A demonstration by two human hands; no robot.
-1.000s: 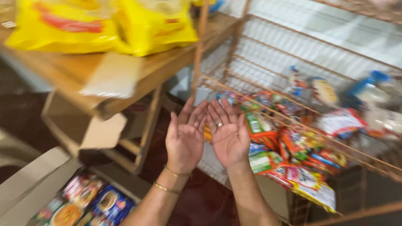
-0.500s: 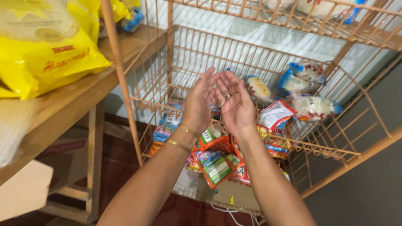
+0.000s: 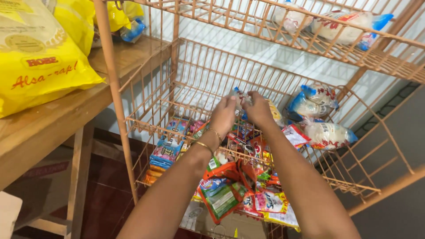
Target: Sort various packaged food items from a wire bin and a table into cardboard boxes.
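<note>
My left hand (image 3: 223,116) and my right hand (image 3: 259,110) are pressed together inside the middle shelf of a peach wire rack (image 3: 111,93). Between the fingertips of both hands is a small white packet with a blue end (image 3: 238,94), held just above the shelf's wire floor. Gold bangles sit on my left wrist. Further right on the same shelf lie white packets with blue ends (image 3: 312,102) and a larger white one (image 3: 328,134). Under my forearms, the lower shelf holds several colourful sachets (image 3: 221,194).
A wooden table (image 3: 57,126) stands at the left with big yellow bags (image 3: 42,57) on it. The rack's top shelf (image 3: 310,42) carries more white packets (image 3: 341,26). A cardboard box (image 3: 212,223) sits beneath the rack, and a grey wall is to the right.
Both hands were open and empty with palms up; they have lifted into the middle shelf and closed on the small packet. The view has swung right, toward the rack.
</note>
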